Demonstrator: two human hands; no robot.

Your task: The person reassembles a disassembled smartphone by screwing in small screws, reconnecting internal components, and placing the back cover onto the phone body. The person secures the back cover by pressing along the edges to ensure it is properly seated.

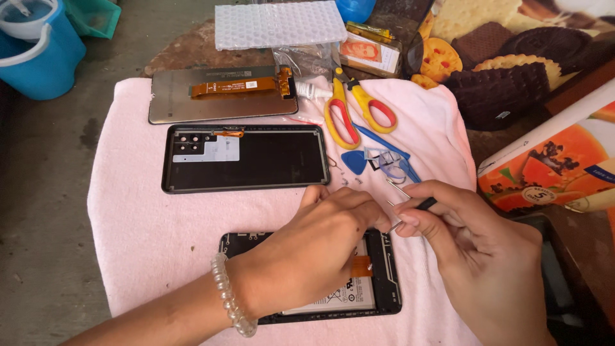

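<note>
An opened phone body [383, 291] with its battery and an orange flex cable showing lies on a pink cloth [147, 224] near me. My left hand [314, 247], a clear bead bracelet on its wrist, rests over the phone's upper half and hides it. My right hand [461, 237] grips a thin black-handled tool [419, 206] whose metal tip points at the phone's top right corner, by my left fingertips. The black back cover [269, 160] lies further up the cloth. Beyond it is the detached screen panel [186, 96], face down with an orange flex strip.
Yellow and red scissors [355, 109], a blue pick [353, 161], blue tweezers and small screws lie on the cloth's right part. A bubble-wrap sheet [278, 24] sits at the back. An orange carton [557, 160] is at the right, a blue bucket [38, 54] at far left.
</note>
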